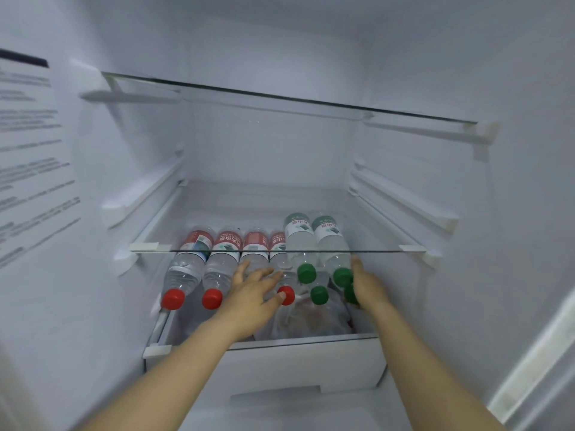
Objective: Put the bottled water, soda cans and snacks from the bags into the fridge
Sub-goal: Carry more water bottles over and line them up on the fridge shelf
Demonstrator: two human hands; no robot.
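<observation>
Where the left hand (253, 290) rests, clear bottles (219, 264) (red-capped, green-capped) lie sideways.

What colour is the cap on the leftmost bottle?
Red. The cap of the leftmost bottle shows clearest in the head view.

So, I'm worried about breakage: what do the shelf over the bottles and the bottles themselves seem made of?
The shelf looks like clear glass: see-through, with a thin dark edge. The red-capped bottles and green-capped bottles look like thin clear plastic with glossy highlights and opaque plastic caps.

Left hand (252, 289) on red-capped bottles (186, 270), right hand (368, 286) — at green-capped bottles (300, 241)
</observation>
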